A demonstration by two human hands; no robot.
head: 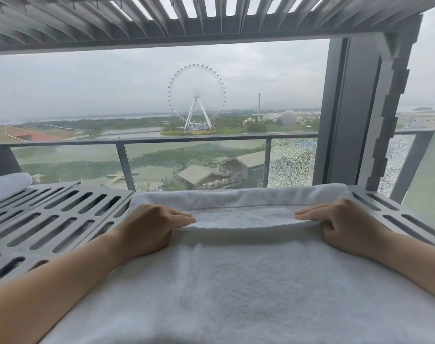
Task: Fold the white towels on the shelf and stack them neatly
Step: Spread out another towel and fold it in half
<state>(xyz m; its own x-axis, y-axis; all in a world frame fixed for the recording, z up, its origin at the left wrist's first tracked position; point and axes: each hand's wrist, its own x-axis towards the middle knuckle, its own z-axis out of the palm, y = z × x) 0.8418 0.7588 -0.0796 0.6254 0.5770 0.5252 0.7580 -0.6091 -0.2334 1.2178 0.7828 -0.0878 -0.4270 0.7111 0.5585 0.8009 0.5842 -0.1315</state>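
A white towel point(241, 281) lies spread over the grey slatted shelf point(55, 219), reaching from the near edge to the shelf's back. A fold of it stands raised across the middle. My left hand point(151, 227) pinches the left end of that raised fold, fingers on top and thumb underneath. My right hand point(340, 224) pinches the right end the same way. Another white towel point(5, 186), folded or rolled, rests at the shelf's far left and is partly cut off by the frame.
A second slatted shelf point(137, 18) hangs close overhead. A grey notched upright point(390, 115) stands at the back right. Behind the shelf is a large window point(161, 108) with a balcony railing. Bare slats show to the left of the towel.
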